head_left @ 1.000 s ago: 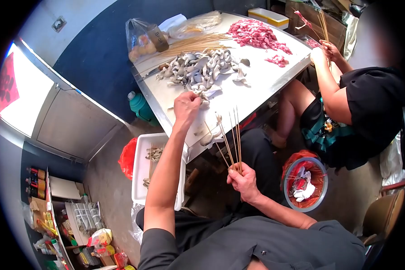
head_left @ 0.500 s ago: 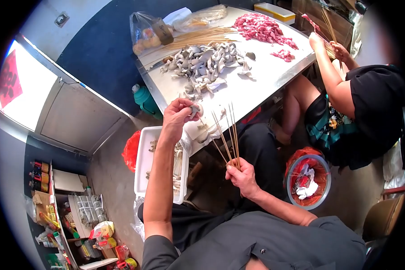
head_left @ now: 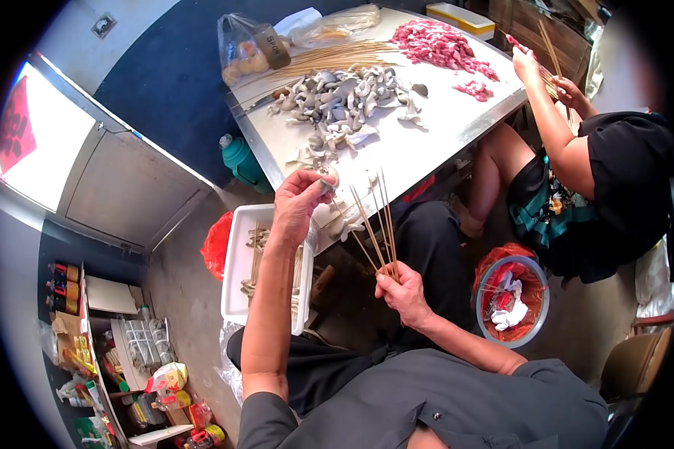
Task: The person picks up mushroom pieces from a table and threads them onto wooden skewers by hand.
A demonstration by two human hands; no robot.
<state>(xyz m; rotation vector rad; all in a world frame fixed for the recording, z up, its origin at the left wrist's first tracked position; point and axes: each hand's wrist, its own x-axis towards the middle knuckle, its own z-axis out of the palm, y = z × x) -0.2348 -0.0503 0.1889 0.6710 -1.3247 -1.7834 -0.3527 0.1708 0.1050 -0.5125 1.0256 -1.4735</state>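
My left hand (head_left: 298, 203) pinches a small grey mushroom piece (head_left: 326, 187) near the front corner of the white table (head_left: 442, 105). Lower and to the right, my right hand (head_left: 404, 294) is closed around several thin wooden skewers (head_left: 386, 224), fanned upward. One skewer slants toward my left hand; whether its tip touches the piece cannot be made out. Pale mushroom bits lie on the table corner behind the skewers. A heap of grey mushrooms (head_left: 344, 101) lies beyond my hands, with loose skewers (head_left: 337, 60) behind it.
Red meat pieces (head_left: 438, 49) lie on the table's far side. Below the left corner is a white tray (head_left: 234, 299) with filled skewers. A teal bottle (head_left: 240, 159) stands left of the table, a lined bin (head_left: 543, 318) at right. A seated co-worker (head_left: 621, 172) holds skewers and meat.
My left hand has moved from the edge of the mushroom heap toward me, now with a piece in its fingers. My right hand has stayed nearly still. The co-worker's hands have shifted.
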